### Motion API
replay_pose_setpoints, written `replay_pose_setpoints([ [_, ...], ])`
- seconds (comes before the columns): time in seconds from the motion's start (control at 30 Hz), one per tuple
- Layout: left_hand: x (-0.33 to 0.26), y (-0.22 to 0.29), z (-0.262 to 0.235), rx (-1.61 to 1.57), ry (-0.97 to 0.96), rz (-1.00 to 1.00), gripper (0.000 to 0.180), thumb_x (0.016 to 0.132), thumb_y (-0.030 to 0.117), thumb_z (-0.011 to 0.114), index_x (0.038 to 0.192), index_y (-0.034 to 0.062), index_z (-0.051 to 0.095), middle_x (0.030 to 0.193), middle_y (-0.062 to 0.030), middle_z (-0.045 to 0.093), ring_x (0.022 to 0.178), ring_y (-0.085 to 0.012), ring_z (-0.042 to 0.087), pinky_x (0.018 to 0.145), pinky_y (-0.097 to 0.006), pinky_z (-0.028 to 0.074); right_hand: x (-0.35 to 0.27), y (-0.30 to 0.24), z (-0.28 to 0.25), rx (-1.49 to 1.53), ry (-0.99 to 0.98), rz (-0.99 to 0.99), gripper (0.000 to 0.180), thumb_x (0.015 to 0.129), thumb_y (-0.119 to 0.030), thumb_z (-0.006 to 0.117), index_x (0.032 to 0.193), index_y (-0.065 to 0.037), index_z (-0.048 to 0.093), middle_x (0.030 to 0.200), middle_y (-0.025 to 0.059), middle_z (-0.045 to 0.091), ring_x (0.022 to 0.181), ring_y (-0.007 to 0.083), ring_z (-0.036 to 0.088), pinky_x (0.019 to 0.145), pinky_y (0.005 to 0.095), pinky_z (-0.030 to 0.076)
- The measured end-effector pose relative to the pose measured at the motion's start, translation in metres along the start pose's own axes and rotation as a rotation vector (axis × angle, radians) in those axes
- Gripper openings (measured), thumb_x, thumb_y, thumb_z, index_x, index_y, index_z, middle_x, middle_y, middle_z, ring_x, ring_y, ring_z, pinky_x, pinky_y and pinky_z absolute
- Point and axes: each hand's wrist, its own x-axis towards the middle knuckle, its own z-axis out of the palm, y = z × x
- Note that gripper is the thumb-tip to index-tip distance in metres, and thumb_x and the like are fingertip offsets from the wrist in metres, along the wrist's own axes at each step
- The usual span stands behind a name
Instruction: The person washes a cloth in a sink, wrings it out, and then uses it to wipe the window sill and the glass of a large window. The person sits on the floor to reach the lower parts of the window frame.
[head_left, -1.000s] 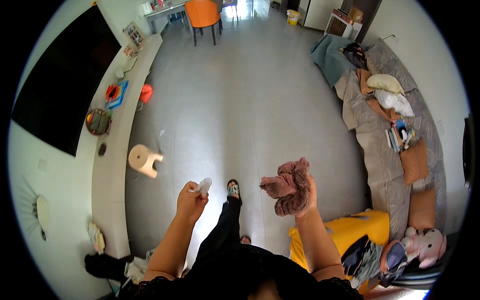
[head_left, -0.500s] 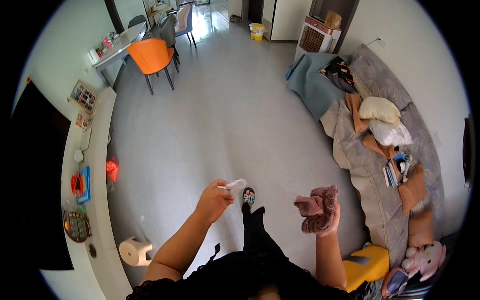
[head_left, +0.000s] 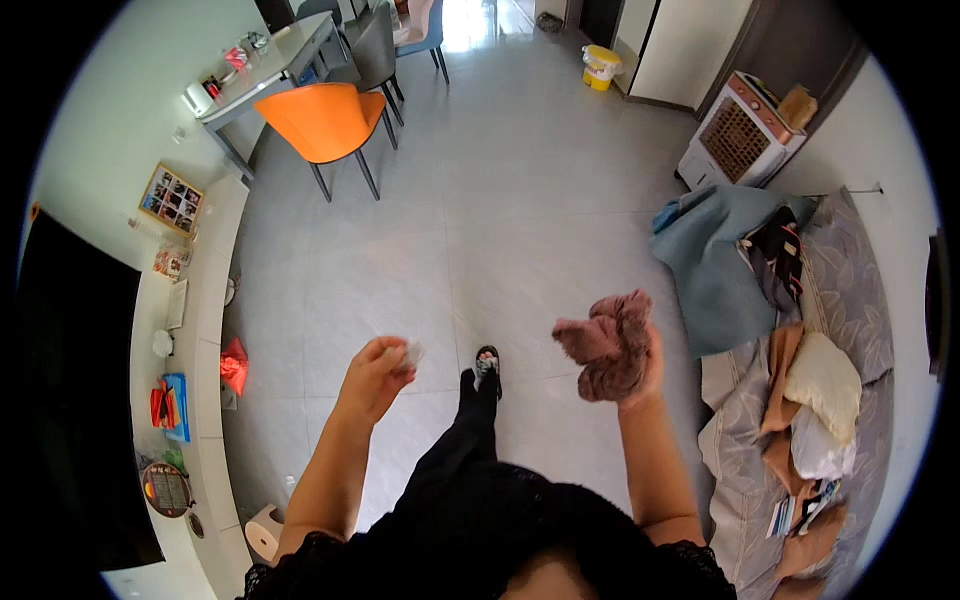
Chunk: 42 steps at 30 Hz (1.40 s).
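The fuzzy brownish-pink bundle [head_left: 608,345] sits in the right hand [head_left: 647,375], which grasps it above the grey floor [head_left: 530,240]. Well apart to its left, the left hand [head_left: 374,378] pinches 1 small whitish piece [head_left: 412,354] between thumb and fingers. Beyond them, 1 beige stool [head_left: 263,532] stands near left, 1 orange chair [head_left: 318,117] far left, and 1 patterned sofa [head_left: 730,455] along the right.

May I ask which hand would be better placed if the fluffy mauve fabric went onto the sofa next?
The right hand, most likely: it holds the mauve fabric and is nearer the sofa; the left hand, farther off, pinches a whitish item.
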Motion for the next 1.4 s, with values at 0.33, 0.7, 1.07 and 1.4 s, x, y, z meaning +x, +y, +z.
replay_pose_setpoints([
  [0.33, 0.429, 0.158, 0.264, -0.01, -0.495, -0.11, 0.048, 0.091, 0.001, 0.049, 0.138, 0.0065, 0.039, 0.124, -0.0144, 0.054, 0.102, -0.0254, 0.062, 0.088, -0.039, 0.054, 0.333, -0.196, -0.037, 0.236, 0.353, 0.01, 0.049, 0.092, -0.055, 0.045, 0.1, -0.007, 0.057, 0.096, 0.0147, 0.06, 0.088, 0.0323, 0.058, 0.08, 0.0435, 0.05],
  [0.7, 0.84, 0.31, 0.462, 0.314, -0.458, -0.053, 0.037, 0.094, 0.007, 0.053, 0.131, 0.0059, 0.049, 0.113, -0.0095, 0.061, 0.095, -0.0186, 0.063, 0.079, -0.032, 0.055, 0.818, -0.352, -0.027, -0.451, 0.153, 0.058, 0.043, 0.091, -0.011, 0.059, 0.133, -0.006, 0.051, 0.102, 0.0057, 0.064, 0.087, 0.0144, 0.063, 0.077, 0.0295, 0.053],
  [1.07, 1.234, 0.462, 0.577, 0.644, -0.525, -0.099, 0.029, 0.091, 0.014, 0.059, 0.118, 0.0034, 0.062, 0.096, -0.0058, 0.066, 0.085, -0.0139, 0.063, 0.073, -0.028, 0.052, 1.196, -0.519, -0.046, -0.981, -0.006, 0.036, 0.033, 0.089, -0.021, 0.064, 0.114, 0.0, 0.063, 0.101, 0.006, 0.067, 0.093, 0.0113, 0.06, 0.085, 0.0283, 0.048],
  [1.4, 1.565, 0.554, 0.775, 0.907, -0.93, -0.107, 0.024, 0.082, -0.003, 0.058, 0.104, -0.0032, 0.066, 0.096, -0.0106, 0.066, 0.071, -0.0184, 0.067, 0.062, -0.027, 0.054, 1.475, -0.766, -0.107, -0.627, 0.23, -0.015, 0.022, 0.089, -0.018, 0.065, 0.1, 0.001, 0.068, 0.089, 0.0053, 0.069, 0.078, 0.0113, 0.064, 0.074, 0.0269, 0.053],
])
